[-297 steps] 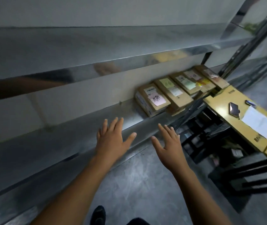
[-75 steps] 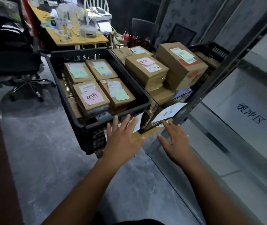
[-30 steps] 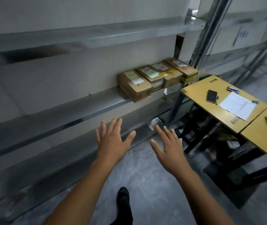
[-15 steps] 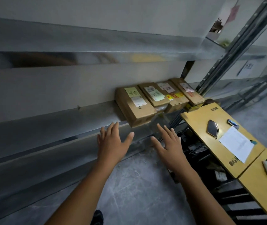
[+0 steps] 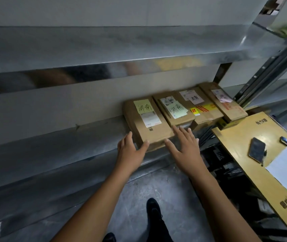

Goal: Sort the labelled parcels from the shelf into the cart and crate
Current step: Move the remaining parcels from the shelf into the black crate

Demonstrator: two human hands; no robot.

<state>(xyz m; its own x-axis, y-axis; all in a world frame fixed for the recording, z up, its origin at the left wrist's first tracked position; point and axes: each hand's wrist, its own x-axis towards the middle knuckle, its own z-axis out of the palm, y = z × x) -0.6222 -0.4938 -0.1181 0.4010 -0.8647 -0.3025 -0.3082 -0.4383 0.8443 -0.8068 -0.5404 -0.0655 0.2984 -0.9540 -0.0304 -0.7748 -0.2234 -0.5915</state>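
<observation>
Head: parcel (image 5: 154, 132) against left hand (image 5: 130, 152)

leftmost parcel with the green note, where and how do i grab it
Probably grip the leftmost parcel by its near end, coming from the front. It lies flat, lengthwise toward you, its left side free, its right side against the neighbouring parcel. Put the left hand on the free side, the right hand at the near right corner.

Bare forearms (image 5: 93, 212) and black shoes (image 5: 154, 212) show.
</observation>
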